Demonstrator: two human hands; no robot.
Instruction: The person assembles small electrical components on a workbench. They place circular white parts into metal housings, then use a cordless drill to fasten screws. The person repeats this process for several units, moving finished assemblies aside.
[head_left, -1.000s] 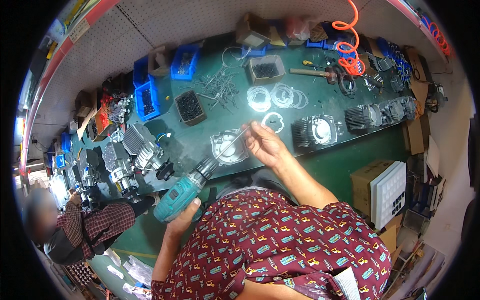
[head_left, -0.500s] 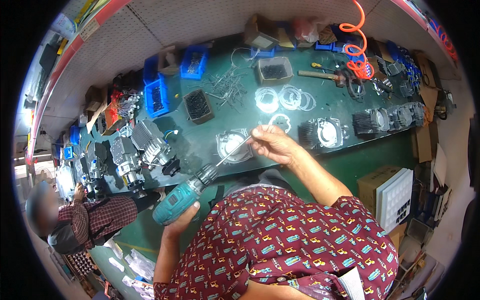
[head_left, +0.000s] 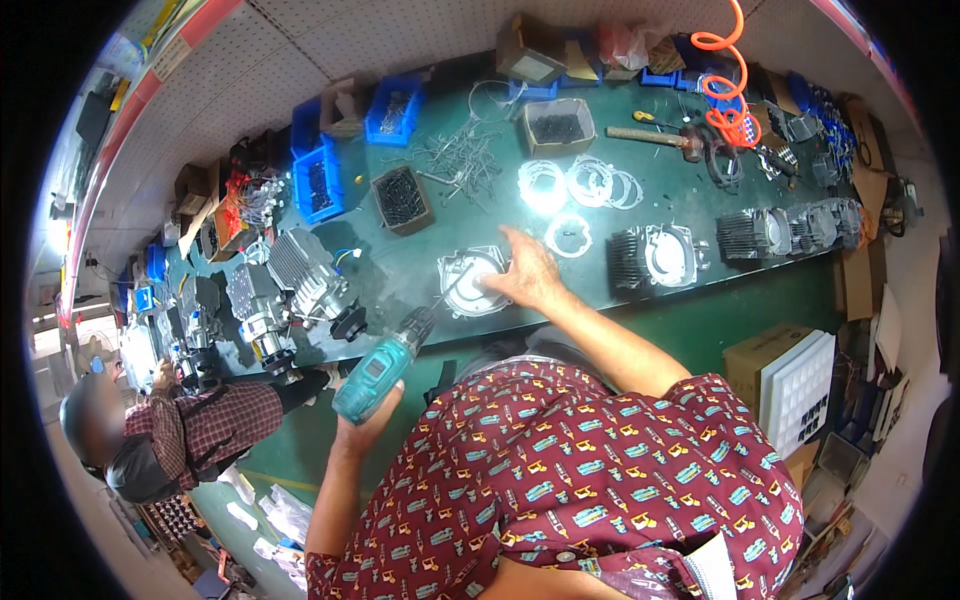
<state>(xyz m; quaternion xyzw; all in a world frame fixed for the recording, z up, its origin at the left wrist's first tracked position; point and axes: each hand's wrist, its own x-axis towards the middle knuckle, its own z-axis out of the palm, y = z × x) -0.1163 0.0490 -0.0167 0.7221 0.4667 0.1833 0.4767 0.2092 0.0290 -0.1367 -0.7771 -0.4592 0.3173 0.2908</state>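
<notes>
My left hand (head_left: 376, 412) is wrapped round the grip of a teal cordless drill (head_left: 370, 378). The drill tilts up to the right, and its long thin bit (head_left: 440, 300) reaches the left part of a round silver metal housing (head_left: 462, 294) near the bench's front edge. Against that housing's right side rests my right hand (head_left: 532, 274), thumb and fingers spread apart with nothing visible between them. Whether the bit's tip sits on a screw is too small to tell.
Finned motor housings (head_left: 655, 256) stand on the right, assembled motors (head_left: 300, 275) on the left. Behind are ring gaskets (head_left: 568, 235), a box of dark screws (head_left: 402, 200), blue bins (head_left: 318, 185) and a hammer (head_left: 650, 136). An orange coiled hose (head_left: 725, 90) hangs above. Another person (head_left: 210, 435) works at left.
My right hand has let go of the bit's tip end and spread out at the housing. The drill has shifted right and slightly up, bringing its bit over the housing.
</notes>
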